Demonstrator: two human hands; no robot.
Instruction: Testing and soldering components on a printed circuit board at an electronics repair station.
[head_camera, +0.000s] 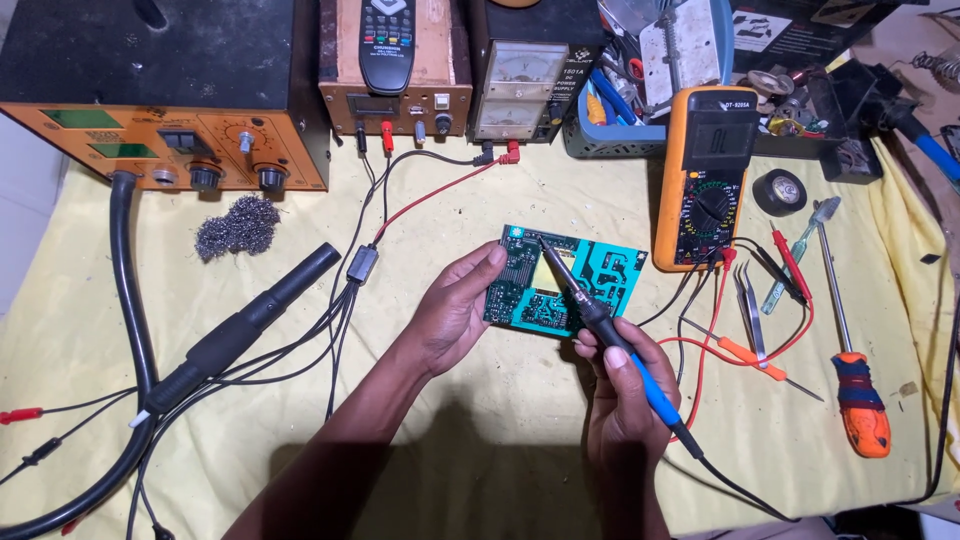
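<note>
- Hands meet over the middle of the counter, which is draped in a wrinkled yellow cloth.
- Left hand grasps a green circuit board by its near-left edge, thumb on top and fingers curled beneath, tilting it up off the cloth.
- Right hand grips a soldering iron like a pen; its blue-and-black handle slants down to the right, and the dark tip rests on the upper left part of the board.
- Just right of the hands lie red and black probe leads, metal tweezers and a screwdriver with an orange-and-blue handle.
- Beyond the right hand stands a multimeter in an orange rubber case, with a roll of black tape beside it.
- Left of the hands lies a black hot-air wand on a thick hose; farther back sit a tuft of steel wool and an orange-fronted station.
</note>
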